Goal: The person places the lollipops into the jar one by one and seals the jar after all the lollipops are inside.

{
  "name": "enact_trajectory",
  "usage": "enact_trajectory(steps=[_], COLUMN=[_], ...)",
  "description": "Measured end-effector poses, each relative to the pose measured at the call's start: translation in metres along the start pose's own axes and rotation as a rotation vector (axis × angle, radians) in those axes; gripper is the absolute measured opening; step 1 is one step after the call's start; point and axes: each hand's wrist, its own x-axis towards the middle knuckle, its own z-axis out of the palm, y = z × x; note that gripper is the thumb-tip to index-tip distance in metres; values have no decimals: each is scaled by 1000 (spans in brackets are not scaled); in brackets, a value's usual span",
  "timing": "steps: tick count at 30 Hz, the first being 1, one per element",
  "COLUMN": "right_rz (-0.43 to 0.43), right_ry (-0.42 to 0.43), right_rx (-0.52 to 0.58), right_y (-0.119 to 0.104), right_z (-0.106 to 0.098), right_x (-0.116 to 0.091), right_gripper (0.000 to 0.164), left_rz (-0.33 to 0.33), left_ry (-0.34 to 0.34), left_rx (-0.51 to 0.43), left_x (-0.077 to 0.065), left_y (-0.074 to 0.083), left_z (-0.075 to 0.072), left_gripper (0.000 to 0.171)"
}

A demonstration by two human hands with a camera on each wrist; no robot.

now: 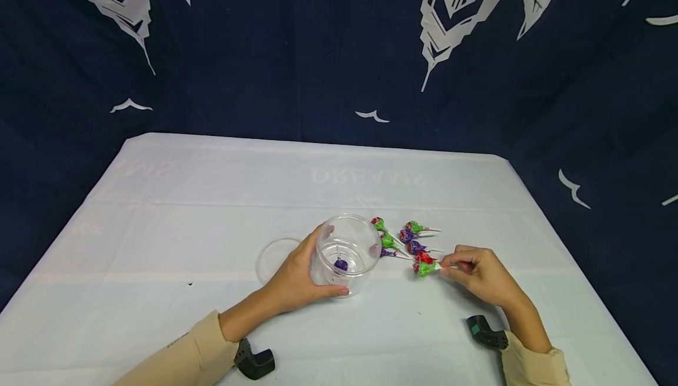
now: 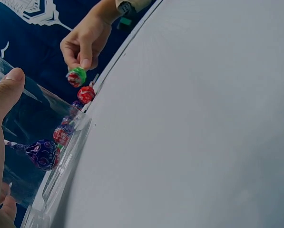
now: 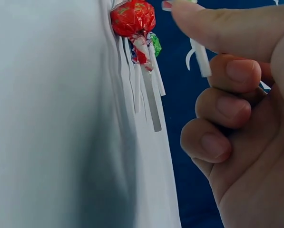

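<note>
In the head view my left hand (image 1: 296, 274) grips a clear round plastic jar (image 1: 354, 239) from its left side, fingers behind and thumb in front. One purple-wrapped lollipop (image 1: 341, 265) is inside it, head down, also seen through the wall in the left wrist view. My right hand (image 1: 479, 274) pinches a green-and-red lollipop (image 1: 425, 269) by its stick, between thumb and index finger. In the left wrist view this lollipop (image 2: 76, 76) hangs above the others. A red lollipop (image 3: 133, 19) lies just beyond the right hand, its white stick pointing back.
Several more lollipops in green and purple wrappers (image 1: 416, 247) lie right of the jar, some partly behind it. A clear round lid (image 1: 258, 265) rests on the white table (image 1: 159, 227), partly hidden by the left hand. A dark blue patterned cloth (image 1: 296, 56) hangs behind.
</note>
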Motion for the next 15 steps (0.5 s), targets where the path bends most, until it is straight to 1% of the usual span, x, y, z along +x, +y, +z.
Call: enact_trajectory(steps=[5, 8, 9, 15], right_rz=[25, 34, 31, -51], right_ry=[29, 46, 52, 87], right_rx=[13, 41, 54, 125], right_y=[-4, -6, -7, -7], right_z=[-1, 0, 1, 5], right_x=[1, 2, 3, 5], right_gripper=[25, 26, 26, 30], left_rz=[-2, 0, 2, 17], left_ry=[3, 5, 5, 7], left_rx=[1, 5, 7, 7], left_x=[-1, -1, -1, 0], left_y=[-1, -1, -1, -1], left_z=[0, 0, 0, 1], left_gripper=[113, 114, 114, 113])
